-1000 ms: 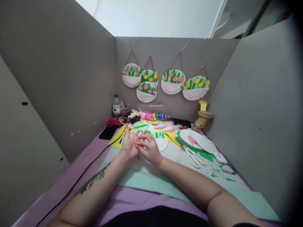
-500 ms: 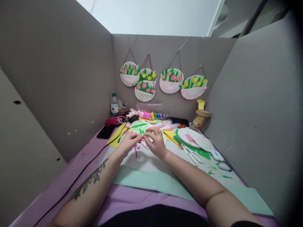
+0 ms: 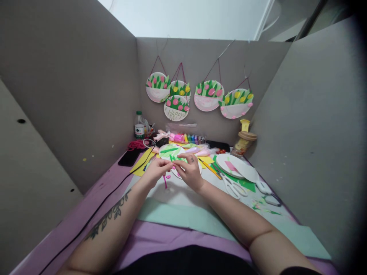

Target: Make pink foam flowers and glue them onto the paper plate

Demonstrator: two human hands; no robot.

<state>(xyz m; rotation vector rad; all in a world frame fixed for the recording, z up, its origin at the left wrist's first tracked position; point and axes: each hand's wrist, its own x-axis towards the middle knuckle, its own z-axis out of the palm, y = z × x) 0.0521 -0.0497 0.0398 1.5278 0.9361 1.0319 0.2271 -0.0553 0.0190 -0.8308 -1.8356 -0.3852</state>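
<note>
In the head view, white scissors (image 3: 233, 187) and a yellow cutter (image 3: 212, 169) lay to the right of the work, near a stack of white plates (image 3: 228, 165). Left of it sat a black phone (image 3: 129, 157), with pink cord (image 3: 138, 145) and a bottle (image 3: 139, 130) behind. The left hand (image 3: 157, 170) and right hand (image 3: 190, 172) hid much of the leaf-trimmed paper plate (image 3: 175, 173), which lay beneath and just beyond them. Each hand was pinched, thumb to fingertips, the two meeting; anything between was too small to tell. Pink pieces (image 3: 168, 176) showed just beside the plate. A purple cloth (image 3: 91, 198) covered the desk, a pale green sheet (image 3: 186, 217) over it. Grey panels (image 3: 57, 95) enclosed three sides; decorated plates (image 3: 209, 102) hung at the back.
</note>
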